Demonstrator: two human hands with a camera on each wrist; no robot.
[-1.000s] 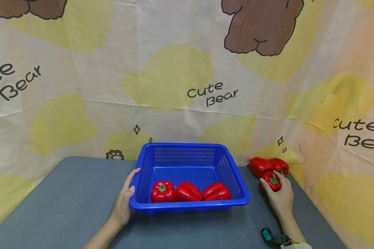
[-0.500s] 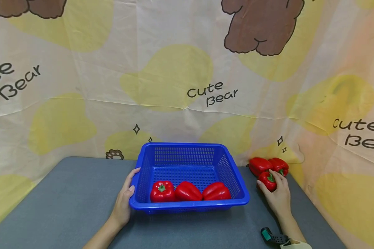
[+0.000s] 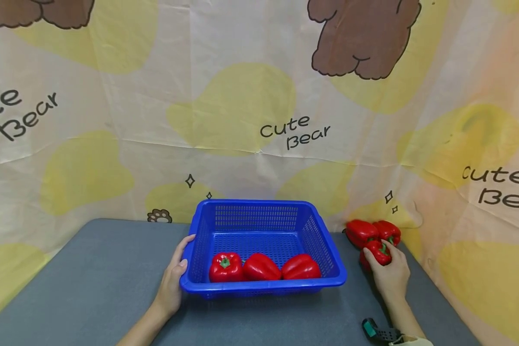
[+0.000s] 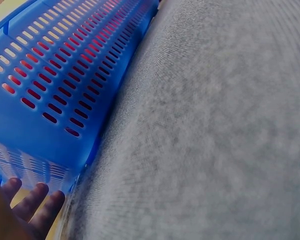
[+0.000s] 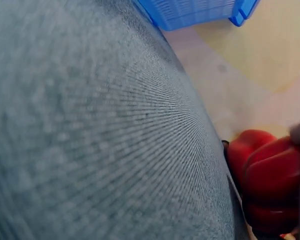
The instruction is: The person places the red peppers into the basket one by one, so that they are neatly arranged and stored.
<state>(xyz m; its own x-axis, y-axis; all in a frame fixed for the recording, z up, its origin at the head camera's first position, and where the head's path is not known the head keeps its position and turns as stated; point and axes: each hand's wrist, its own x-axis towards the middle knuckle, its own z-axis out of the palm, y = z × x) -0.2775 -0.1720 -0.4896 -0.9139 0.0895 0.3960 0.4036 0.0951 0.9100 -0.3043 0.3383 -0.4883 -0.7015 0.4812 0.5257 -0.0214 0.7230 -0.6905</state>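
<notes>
In the head view my right hand (image 3: 391, 274) grips a red bell pepper (image 3: 377, 254) with a green stem, thumb on its left side and fingers over its far right. This pepper sits close in front of two more red bell peppers (image 3: 361, 232) at the table's right end. My left hand (image 3: 170, 283) holds the left side of a blue plastic basket (image 3: 264, 287), its thumb at the rim. Several fingers (image 4: 32, 202) lie against the basket's end wall in the left wrist view. Inside the basket, three red bell peppers (image 3: 261, 266) line the near side.
The grey table (image 3: 112, 269) extends on both sides of the basket. Behind it hangs a cloth (image 3: 229, 110) printed with bears and lettering, which also runs along the right edge. A black band with a teal face (image 3: 378, 330) is on the right wrist.
The gripped pepper and my right hand shifted slightly left, then came back right, and its stem now points a bit further right. My left hand and the basket have stayed put.
</notes>
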